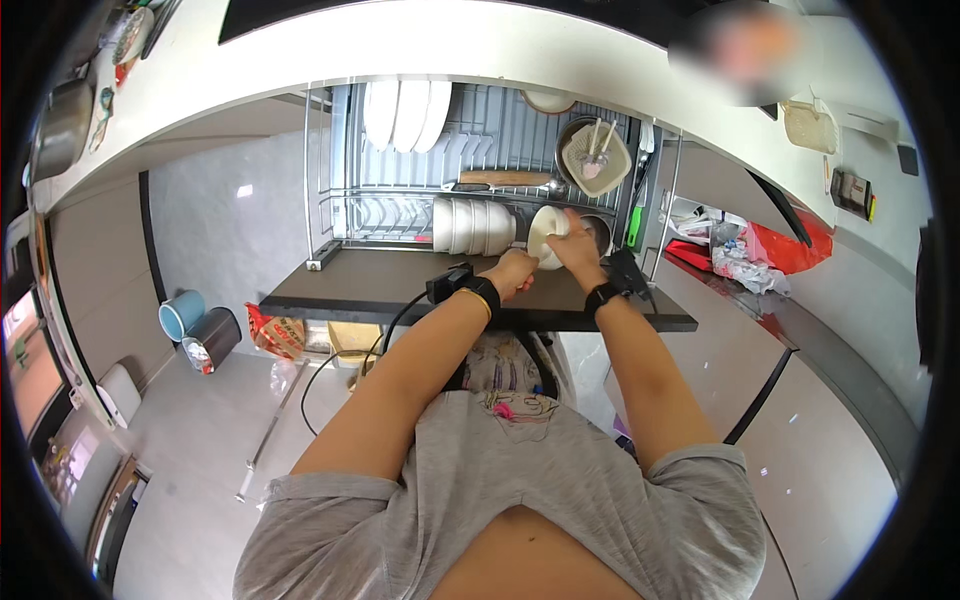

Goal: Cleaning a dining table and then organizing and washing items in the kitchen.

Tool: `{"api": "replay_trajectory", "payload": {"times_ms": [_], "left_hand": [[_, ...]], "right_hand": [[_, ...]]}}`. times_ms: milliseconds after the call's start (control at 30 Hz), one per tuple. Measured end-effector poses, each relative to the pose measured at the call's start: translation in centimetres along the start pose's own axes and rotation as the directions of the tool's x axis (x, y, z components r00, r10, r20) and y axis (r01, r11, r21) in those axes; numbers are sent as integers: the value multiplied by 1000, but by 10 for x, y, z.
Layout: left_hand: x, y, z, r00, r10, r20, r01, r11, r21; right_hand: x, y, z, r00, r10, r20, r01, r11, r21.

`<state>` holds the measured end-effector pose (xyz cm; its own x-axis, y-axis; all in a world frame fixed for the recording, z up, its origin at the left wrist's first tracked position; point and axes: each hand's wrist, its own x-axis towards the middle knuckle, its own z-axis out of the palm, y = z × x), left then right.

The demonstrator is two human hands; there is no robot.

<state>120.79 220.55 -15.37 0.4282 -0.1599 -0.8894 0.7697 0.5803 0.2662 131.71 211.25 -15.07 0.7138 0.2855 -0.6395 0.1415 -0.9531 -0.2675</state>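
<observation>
A white bowl point(546, 234) is held over the front of a pulled-out wire dish drawer point(390, 246). My right hand point(576, 244) grips its right side, the thumb lying over the bowl. At its lower left edge is my left hand point(516, 271), fingers curled; whether they pinch the rim cannot be told. To the left, several white bowls point(472, 226) stand on edge in a row. A dark round bowl point(598, 231) is partly hidden behind my right hand. White plates point(409, 116) stand upright at the back left of the drawer.
Behind the hands lie a wooden-handled utensil point(504, 178) and a beige square basket point(598, 159) in a metal bowl. The white countertop point(450, 41) overhangs the drawer's back. Plastic bags point(750, 247) lie at right. A blue bin point(182, 315) stands on the floor at left.
</observation>
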Motion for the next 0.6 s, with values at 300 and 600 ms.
{"api": "replay_trajectory", "payload": {"times_ms": [300,600], "left_hand": [[44,-32,-29,977,-209,-51,199,968,-156],[43,-27,-41,956,-293,33,284,886,-367]], "right_hand": [[19,2,71,996,46,75,-36,991,-125],[14,1,96,997,57,-48,-63,989,-135]]}}
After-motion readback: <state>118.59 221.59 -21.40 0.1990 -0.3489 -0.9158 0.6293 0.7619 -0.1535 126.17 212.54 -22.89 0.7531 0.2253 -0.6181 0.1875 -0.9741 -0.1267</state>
